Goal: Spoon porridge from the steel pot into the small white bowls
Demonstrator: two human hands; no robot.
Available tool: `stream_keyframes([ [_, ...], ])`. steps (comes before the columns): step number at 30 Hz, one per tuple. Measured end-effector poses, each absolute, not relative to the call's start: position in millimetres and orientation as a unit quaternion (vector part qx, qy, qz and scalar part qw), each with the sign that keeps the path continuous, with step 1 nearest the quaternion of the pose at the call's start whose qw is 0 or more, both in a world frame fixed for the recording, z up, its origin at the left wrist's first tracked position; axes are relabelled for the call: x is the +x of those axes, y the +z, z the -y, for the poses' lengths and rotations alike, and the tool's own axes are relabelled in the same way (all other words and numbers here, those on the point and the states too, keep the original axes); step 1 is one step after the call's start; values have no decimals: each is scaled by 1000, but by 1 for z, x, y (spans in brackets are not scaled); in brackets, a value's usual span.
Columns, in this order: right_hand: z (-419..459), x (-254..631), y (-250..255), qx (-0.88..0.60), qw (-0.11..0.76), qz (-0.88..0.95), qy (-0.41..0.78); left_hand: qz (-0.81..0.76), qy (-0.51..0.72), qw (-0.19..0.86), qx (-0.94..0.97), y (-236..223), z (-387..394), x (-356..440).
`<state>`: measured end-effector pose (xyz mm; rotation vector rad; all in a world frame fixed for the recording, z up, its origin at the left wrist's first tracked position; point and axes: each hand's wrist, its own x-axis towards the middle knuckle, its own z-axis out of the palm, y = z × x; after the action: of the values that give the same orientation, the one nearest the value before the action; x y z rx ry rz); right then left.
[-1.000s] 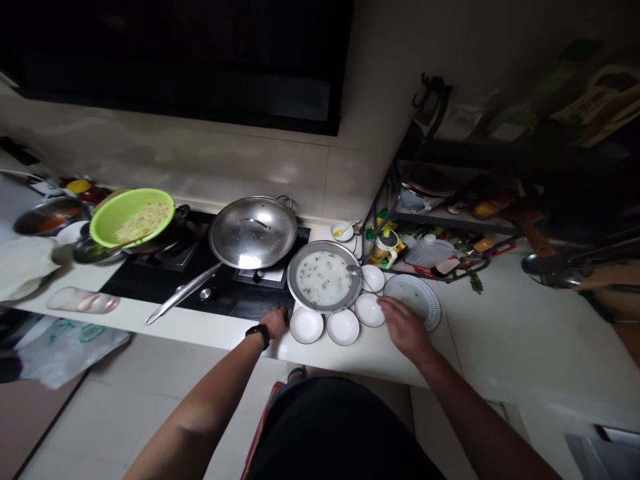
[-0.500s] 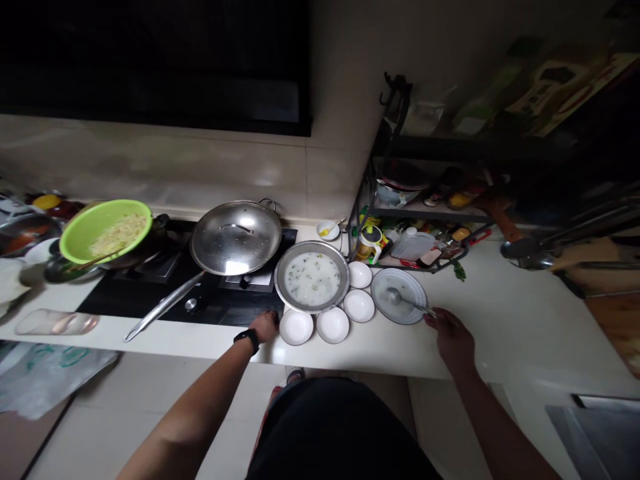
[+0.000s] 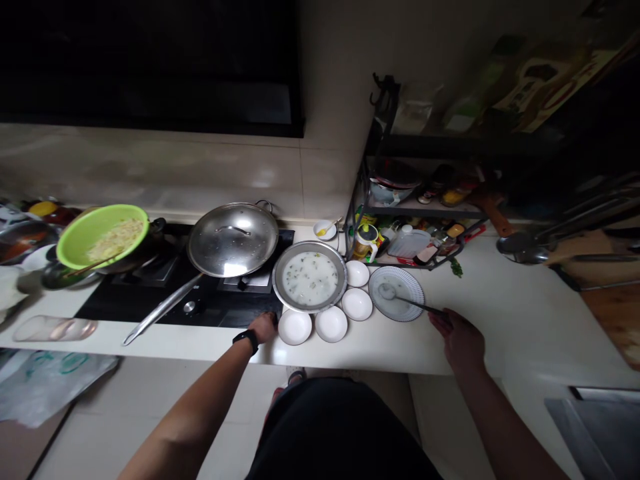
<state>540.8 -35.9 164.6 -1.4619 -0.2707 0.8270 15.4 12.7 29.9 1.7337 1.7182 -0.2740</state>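
Observation:
My right hand is closed round the handle of a ladle. The ladle's bowl rests in a striped plate that holds some whitish liquid. At the front right corner of the black stove, my left hand, with a dark watch on the wrist, has its fingers curled; what lies under them is hidden. Right of that hand, several small white bowls curve round a metal basin of milky soup with dark green bits.
A lidded pan sits on the stove, its long handle reaching past the front edge. Farther left are a green basin of shredded food and a lying glass. A condiment rack stands behind the plate.
My right hand has shifted slightly right, and the ladle's bowl has moved left within the plate. My left hand stays at the stove's corner. The view has shifted a little.

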Motion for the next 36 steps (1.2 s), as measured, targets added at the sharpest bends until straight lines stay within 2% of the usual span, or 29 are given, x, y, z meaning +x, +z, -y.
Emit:
stream_keyframes([
  [5, 27, 537, 181, -642, 668, 159, 340, -657, -105, 336, 666, 37, -12, 18],
  [14, -7, 492, 206, -619, 650, 214, 386, -656, -107, 326, 672, 44, -11, 21],
  [23, -37, 398, 178, -636, 530, 295, 477, -659, -104, 327, 670, 45, -10, 21],
  [25, -35, 384, 174, -633, 495, 391, 449, -660, -104, 324, 670, 46, -10, 22],
  [27, -29, 377, 175, -594, 443, 558, 374, -658, -103, 323, 673, 46, -10, 21],
  [31, -13, 377, 183, -416, 267, 850, 181, -655, -104, 324, 675, 45, -10, 20],
  [33, -6, 383, 188, -373, 213, 895, 122, -656, -108, 325, 672, 43, -10, 19],
  [36, 0, 401, 196, -408, 215, 883, 84, -656, -111, 326, 671, 42, -10, 19],
])
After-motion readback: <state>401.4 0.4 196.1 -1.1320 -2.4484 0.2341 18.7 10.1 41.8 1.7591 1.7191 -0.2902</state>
